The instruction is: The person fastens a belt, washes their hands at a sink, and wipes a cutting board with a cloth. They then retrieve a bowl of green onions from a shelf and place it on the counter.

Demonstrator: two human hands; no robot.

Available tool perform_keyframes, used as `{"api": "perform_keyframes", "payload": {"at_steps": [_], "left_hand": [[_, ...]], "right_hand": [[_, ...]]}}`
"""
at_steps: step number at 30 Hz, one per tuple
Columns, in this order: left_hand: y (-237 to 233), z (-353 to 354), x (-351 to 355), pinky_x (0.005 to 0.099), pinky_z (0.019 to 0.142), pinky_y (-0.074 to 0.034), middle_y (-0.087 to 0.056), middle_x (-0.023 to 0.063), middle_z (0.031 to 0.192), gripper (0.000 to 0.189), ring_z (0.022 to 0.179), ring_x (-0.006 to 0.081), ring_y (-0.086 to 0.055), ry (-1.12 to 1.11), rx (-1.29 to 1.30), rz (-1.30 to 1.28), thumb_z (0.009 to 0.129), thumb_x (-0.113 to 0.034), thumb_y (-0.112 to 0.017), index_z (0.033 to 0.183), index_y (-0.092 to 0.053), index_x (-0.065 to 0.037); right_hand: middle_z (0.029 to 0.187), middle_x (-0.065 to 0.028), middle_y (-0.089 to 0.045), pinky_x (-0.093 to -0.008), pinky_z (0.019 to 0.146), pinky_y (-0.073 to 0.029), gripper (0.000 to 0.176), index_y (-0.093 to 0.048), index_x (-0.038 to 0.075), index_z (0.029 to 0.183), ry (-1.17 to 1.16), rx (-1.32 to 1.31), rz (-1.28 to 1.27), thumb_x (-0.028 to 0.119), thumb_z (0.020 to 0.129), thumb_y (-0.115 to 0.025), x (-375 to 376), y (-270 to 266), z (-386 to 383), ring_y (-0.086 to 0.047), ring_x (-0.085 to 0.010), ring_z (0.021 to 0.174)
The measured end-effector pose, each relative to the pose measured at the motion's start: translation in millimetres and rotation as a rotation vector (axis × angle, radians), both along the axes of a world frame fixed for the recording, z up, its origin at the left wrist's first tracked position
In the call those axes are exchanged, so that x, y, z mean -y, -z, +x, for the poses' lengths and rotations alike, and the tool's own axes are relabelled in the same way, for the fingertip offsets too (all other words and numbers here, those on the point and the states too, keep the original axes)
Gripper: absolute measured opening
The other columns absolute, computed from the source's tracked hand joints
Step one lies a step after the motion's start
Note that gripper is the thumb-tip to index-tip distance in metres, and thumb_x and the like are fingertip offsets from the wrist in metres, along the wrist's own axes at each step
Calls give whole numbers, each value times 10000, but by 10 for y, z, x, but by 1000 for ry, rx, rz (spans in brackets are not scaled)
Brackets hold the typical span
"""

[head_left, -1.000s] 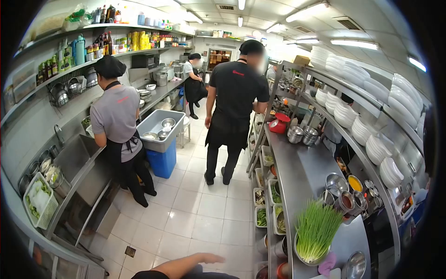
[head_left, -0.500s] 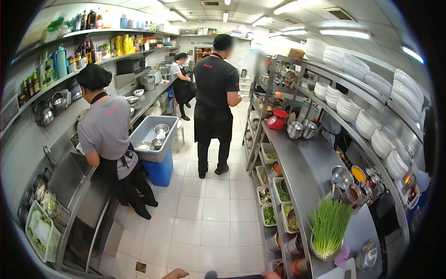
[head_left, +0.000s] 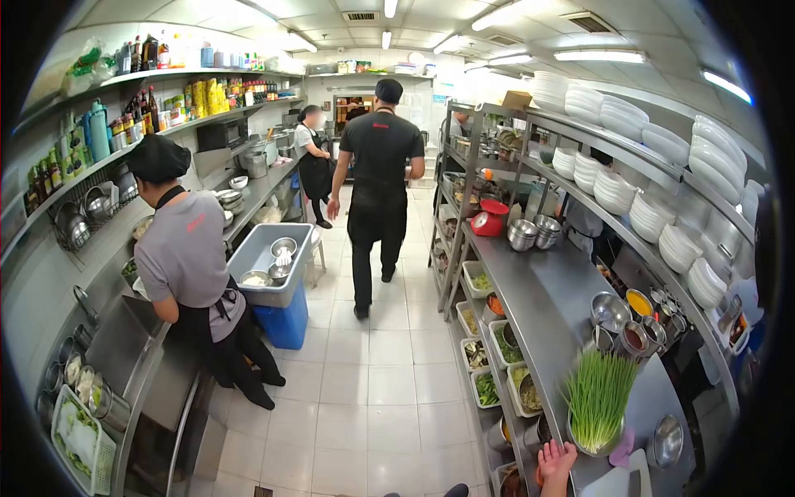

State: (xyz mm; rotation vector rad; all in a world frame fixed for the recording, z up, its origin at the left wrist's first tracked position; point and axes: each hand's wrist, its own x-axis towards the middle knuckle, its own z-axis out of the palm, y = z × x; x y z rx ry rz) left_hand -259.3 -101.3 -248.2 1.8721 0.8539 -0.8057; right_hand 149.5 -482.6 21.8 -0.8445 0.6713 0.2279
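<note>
My right hand (head_left: 556,460) is raised at the bottom right, palm up with its fingers apart, holding nothing. It is beside the front edge of the steel counter (head_left: 538,290), just left of a metal bowl that holds a bunch of long green stalks (head_left: 598,402). A pink cloth (head_left: 621,447) and a white board (head_left: 633,478) lie right of the hand, next to an empty metal bowl (head_left: 665,441). My left hand is out of the picture.
A person in grey (head_left: 195,257) bends over the sink counter at left. Another in black (head_left: 381,166) walks in the aisle; a third (head_left: 315,166) stands farther back. A grey tub (head_left: 240,248) sits on a blue bin (head_left: 284,321). Shelves of white bowls (head_left: 614,192) rise at right.
My right hand has risen at the counter, and my left hand has dropped out of view. The person in black has turned away and stepped farther down the aisle.
</note>
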Motion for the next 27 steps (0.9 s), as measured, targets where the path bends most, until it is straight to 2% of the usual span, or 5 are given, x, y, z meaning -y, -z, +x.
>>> {"api": "perform_keyframes", "payload": {"at_steps": [2,6,19,23,27], "left_hand": [[226,274,-321,337,664,-508,-624,117,988,562,862,235,-624,249,61,-82,805,-484,-560,1196,-540,-81],[-107,500,-297,335,546,-491,-619,85,820,440,682,182,-603,-228,92,-124,822,-424,-563,1092,-597,-78],[-153,-254,-216,395,769,-481,-640,225,929,415,865,279,-628,159,114,325,812,-394,-548,907,-675,-11],[-799,393,-202,361,726,-504,-647,125,933,467,860,273,-626,113,459,339,810,-424,-564,1158,-572,-112],[-3070,1506,176,333,805,-481,-641,127,1017,313,924,249,-622,77,978,136,865,-262,-556,1128,-589,-96]], "right_hand": [[1121,-46,-539,-448,872,-380,636,-384,77,1206,-18,97,90,452,735,-589,17,-133,-43,-523,-237,1009],[1105,-56,-546,-395,861,-409,701,-396,59,1131,83,-41,151,542,685,-640,171,-322,134,-538,-229,985],[976,-99,-587,-347,601,-525,353,-495,68,1073,141,126,-139,164,735,-535,-70,214,-64,-614,-228,777],[981,-115,-588,-384,622,-533,368,-495,83,1091,-94,131,-101,117,724,-512,-537,158,-516,-611,-260,790],[1019,-138,-586,-426,678,-532,402,-474,36,1133,-417,123,-55,94,737,-503,-1189,-31,-1025,-611,-287,855]]}}
